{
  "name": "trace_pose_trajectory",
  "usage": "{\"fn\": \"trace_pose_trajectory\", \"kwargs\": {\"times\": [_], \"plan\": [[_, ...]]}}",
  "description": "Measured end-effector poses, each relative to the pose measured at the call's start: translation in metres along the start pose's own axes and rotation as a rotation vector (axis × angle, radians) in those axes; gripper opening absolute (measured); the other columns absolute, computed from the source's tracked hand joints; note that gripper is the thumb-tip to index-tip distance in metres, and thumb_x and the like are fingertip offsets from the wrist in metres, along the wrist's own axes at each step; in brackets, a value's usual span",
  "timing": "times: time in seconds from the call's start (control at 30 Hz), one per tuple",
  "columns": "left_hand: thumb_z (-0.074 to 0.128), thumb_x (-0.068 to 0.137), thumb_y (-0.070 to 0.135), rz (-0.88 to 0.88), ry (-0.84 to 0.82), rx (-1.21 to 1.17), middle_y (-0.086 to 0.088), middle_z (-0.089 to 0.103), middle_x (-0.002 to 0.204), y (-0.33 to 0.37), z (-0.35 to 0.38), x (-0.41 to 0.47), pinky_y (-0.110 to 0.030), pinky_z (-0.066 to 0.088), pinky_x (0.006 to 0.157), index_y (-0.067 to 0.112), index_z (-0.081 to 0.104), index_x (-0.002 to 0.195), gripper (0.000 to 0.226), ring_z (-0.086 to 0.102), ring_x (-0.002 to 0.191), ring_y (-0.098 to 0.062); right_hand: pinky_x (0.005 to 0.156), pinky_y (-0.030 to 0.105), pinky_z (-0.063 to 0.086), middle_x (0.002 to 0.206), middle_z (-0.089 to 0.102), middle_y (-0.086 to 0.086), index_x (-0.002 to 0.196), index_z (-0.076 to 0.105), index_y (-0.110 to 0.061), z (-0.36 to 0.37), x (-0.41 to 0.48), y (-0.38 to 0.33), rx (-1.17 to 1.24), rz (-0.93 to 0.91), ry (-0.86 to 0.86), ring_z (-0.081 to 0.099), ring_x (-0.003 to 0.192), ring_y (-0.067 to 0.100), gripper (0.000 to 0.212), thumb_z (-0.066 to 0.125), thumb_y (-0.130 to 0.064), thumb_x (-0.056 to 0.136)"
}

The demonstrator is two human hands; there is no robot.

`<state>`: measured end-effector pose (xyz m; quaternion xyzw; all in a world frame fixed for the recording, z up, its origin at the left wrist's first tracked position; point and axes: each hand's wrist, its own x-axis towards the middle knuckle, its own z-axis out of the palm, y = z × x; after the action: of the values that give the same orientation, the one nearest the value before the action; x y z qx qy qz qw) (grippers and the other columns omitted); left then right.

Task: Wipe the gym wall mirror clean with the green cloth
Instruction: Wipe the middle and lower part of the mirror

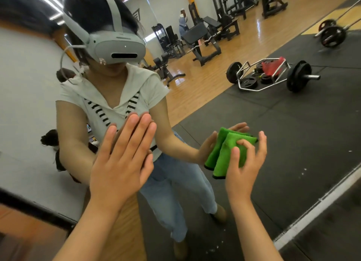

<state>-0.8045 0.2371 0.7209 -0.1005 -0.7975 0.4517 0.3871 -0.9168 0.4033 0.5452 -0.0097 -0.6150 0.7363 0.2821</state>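
Head view: the person stands facing the wall mirror [293, 135], both arms raised to the glass.
Left hand [121, 163]: laid flat against the mirror, meeting its own reflection fingertip to fingertip.
Left grip: fingers straight and held close together, holding nothing.
Right hand [246, 168]: raised to the right of the left hand, well apart from it, back of the hand toward the camera.
Right grip: thumb and forefinger bent onto the green cloth [221, 155], the other fingers fanned out past its right edge; whether the palm bears on it cannot be told.
Green cloth: folded into a thick pad with a dark hem at its lower end, held between the right hand and the glass, its reflection touching it on the upper left.
Mirror surface: small white specks show low on the glass near the pale bottom frame strip [322, 200].
Reflection, person: grey headset [117, 45], pale short-sleeved top, light jeans.
Reflection, room: black mat floor with a chrome hex bar [252, 84] carrying dark plates and a red rag [273, 66]; a loaded barbell [332, 35] beyond; black benches [201, 39] on the wooden floor.
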Motion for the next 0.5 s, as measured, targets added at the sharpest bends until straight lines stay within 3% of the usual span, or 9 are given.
{"fn": "trace_pose_trajectory", "kwargs": {"times": [0.1, 0.17, 0.33, 0.5], "plan": [[0.036, 0.103, 0.029, -0.004, -0.002, -0.012, -0.012, 0.021, 0.165, -0.001, 0.0, -0.001, -0.045, 0.009, 0.125, 0.006, 0.025, 0.157, 0.059, 0.015, 0.152, -0.026, 0.112, 0.046, 0.034, 0.145, 0.04, 0.008, 0.124, 0.063, -0.01, 0.0, -0.013, 0.004, -0.182, -0.019, 0.064, 0.035, 0.136, 0.021, 0.049, 0.055, -0.046, 0.093], [0.036, 0.103, 0.029, -0.005, 0.001, -0.019, -0.012, 0.023, 0.164, -0.001, 0.0, -0.001, -0.046, 0.01, 0.125, 0.006, 0.025, 0.157, 0.059, 0.016, 0.152, -0.027, 0.104, 0.042, 0.038, 0.134, 0.046, 0.011, 0.132, 0.06, -0.014, 0.006, -0.022, -0.001, -0.226, 0.051, 0.075, 0.039, 0.124, 0.023, 0.058, 0.056, -0.052, 0.088], [0.033, 0.104, 0.028, -0.002, 0.011, -0.037, -0.012, 0.022, 0.164, 0.0, 0.001, 0.0, -0.046, 0.01, 0.125, 0.006, 0.021, 0.158, 0.059, 0.019, 0.151, -0.026, 0.095, 0.02, 0.026, 0.125, 0.046, 0.008, 0.127, 0.061, -0.016, 0.018, -0.012, -0.013, -0.056, 0.231, 0.179, 0.031, 0.112, 0.008, 0.06, 0.047, -0.057, 0.086], [0.032, 0.104, 0.028, -0.005, 0.01, -0.05, -0.012, 0.02, 0.165, -0.001, 0.002, -0.002, -0.046, 0.008, 0.125, 0.005, 0.019, 0.158, 0.06, 0.017, 0.152, -0.027, 0.095, 0.029, 0.033, 0.121, 0.047, 0.002, 0.122, 0.059, -0.013, 0.029, -0.021, -0.017, -0.054, 0.16, 0.153, 0.035, 0.112, 0.011, 0.033, 0.066, -0.026, 0.093]]}}
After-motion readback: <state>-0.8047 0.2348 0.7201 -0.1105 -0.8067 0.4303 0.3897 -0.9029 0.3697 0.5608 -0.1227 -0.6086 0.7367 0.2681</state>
